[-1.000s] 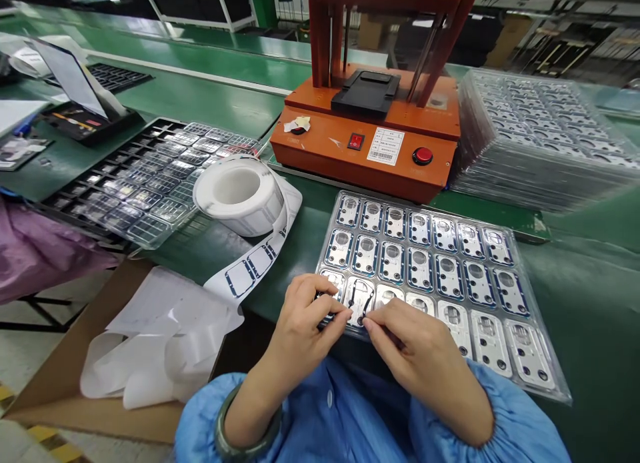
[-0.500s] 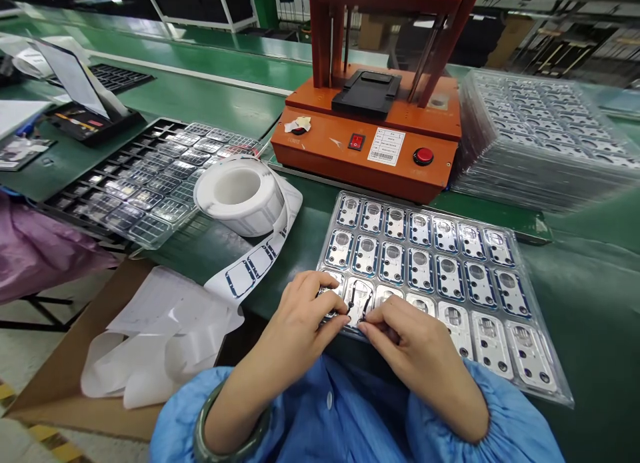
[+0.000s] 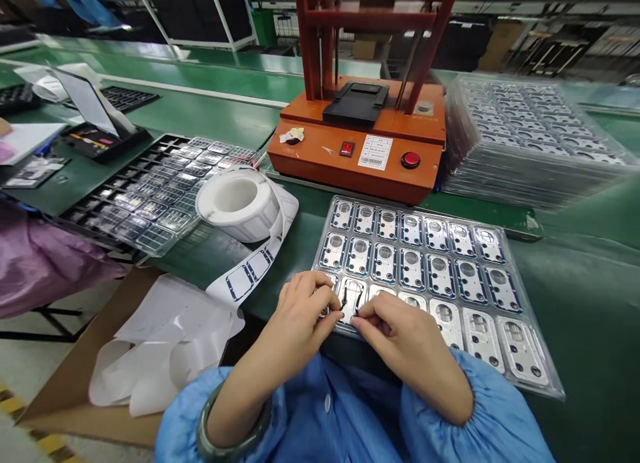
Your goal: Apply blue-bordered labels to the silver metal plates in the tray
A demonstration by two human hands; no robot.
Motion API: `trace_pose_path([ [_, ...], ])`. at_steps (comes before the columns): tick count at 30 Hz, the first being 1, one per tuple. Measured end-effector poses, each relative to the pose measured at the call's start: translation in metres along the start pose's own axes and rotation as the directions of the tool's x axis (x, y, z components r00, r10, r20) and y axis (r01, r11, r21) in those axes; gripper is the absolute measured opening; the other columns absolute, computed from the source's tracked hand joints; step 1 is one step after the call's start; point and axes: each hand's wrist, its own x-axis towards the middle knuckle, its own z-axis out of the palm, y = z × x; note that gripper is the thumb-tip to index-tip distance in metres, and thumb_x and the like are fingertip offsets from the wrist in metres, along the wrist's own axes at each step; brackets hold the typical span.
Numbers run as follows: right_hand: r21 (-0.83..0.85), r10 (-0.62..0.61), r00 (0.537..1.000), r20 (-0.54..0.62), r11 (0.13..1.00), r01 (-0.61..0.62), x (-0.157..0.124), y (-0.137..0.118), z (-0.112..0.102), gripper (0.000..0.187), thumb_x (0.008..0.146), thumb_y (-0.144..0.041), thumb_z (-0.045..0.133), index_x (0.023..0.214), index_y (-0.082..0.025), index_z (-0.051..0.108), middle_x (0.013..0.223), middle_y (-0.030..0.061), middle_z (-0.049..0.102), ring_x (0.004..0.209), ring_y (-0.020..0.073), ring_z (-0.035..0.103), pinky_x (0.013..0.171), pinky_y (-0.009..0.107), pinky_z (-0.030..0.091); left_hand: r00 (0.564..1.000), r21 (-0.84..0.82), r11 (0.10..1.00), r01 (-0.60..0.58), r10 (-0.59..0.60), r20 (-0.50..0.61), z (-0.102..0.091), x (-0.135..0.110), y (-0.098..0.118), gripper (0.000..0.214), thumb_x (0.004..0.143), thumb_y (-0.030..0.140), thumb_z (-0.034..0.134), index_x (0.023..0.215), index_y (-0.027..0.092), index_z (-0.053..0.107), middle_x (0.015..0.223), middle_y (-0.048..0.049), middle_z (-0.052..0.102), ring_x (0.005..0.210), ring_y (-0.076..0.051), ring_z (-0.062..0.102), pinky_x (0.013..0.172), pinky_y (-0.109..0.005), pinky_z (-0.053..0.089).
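A clear plastic tray (image 3: 543, 346) lies in front of me with rows of silver metal plates (image 3: 413, 268) in its pockets. Plates in the two far rows carry dark blue adhesive edging; several bare ones sit in the near row. Over a near-row plate (image 3: 351, 296), my left hand (image 3: 305, 310) pinches a thin dark adhesive strip (image 3: 345, 295) between thumb and finger. Just right of it, my right hand (image 3: 395, 326) is closed in a pinch on a similar dark strip (image 3: 359, 298). Whether the two strips join is hidden by my fingers.
Left of the tray stands a roll of adhesive labels (image 3: 240, 203), its backing trailing into a cardboard box (image 3: 65, 383). An orange press (image 3: 310, 153) is behind the tray, with stacked trays (image 3: 530, 136) to its right. A black tray (image 3: 95, 216) and a person's pink sleeve (image 3: 45, 263) are leftward.
The view has shifted slightly, so the bench scene appears displaced. Both hands stay over the same plate, still pinching the dark strips; the right hand sits slightly further left in view.
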Motion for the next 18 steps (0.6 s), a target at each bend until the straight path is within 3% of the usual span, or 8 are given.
trace_pose_path([
  [8, 0.324, 0.002, 0.994, -0.113, 0.945, 0.035, -0.006, 0.004, 0.001, 0.006, 0.088, -0.021, 0.056, 0.083, -0.020, 0.059, 0.068, -0.0024, 0.061, 0.056, 0.0113, 0.056, 0.052, 0.022, 0.044, 0.969, -0.206, 0.977, -0.057, 0.004, -0.247, 0.003, -0.013, 0.005, 0.009, 0.089, 0.017, 0.050, 0.091, 0.022, 0.057, 0.108, -0.0069, 0.057, 0.110, -0.018, 0.054, 0.096, -0.034, 0.046],
  [12, 0.368, -0.050, 0.972, -0.229, 0.920, 0.134, -0.006, 0.004, 0.002, 0.007, 0.087, -0.017, 0.055, 0.082, -0.020, 0.058, 0.068, -0.0023, 0.059, 0.055, 0.0106, 0.054, 0.051, 0.021, 0.044, 0.937, -0.146, 0.982, -0.120, 0.063, -0.343, 0.004, -0.014, 0.014, 0.016, 0.089, 0.011, 0.050, 0.098, 0.022, 0.057, 0.110, -0.0063, 0.057, 0.106, -0.016, 0.057, 0.093, -0.030, 0.049],
  [15, 0.345, -0.062, 0.941, -0.333, 0.921, 0.183, -0.007, 0.002, 0.003, 0.008, 0.088, -0.016, 0.055, 0.080, -0.020, 0.056, 0.067, -0.0021, 0.058, 0.056, 0.0111, 0.053, 0.052, 0.021, 0.044, 0.880, -0.046, 0.988, -0.146, 0.108, -0.462, 0.010, -0.016, 0.016, 0.031, 0.086, 0.008, 0.053, 0.113, 0.022, 0.056, 0.114, -0.0073, 0.059, 0.108, -0.018, 0.057, 0.095, -0.033, 0.049],
  [18, 0.317, -0.064, 0.917, -0.394, 0.927, 0.201, -0.008, 0.001, 0.002, 0.010, 0.087, -0.013, 0.055, 0.079, -0.020, 0.054, 0.068, -0.0017, 0.058, 0.058, 0.0116, 0.054, 0.054, 0.022, 0.044, 0.838, -0.188, 0.980, -0.063, -0.050, -0.543, 0.018, -0.019, 0.018, 0.047, 0.087, 0.011, 0.053, 0.132, 0.023, 0.045, 0.119, -0.0092, 0.060, 0.106, -0.019, 0.061, 0.091, -0.035, 0.053],
])
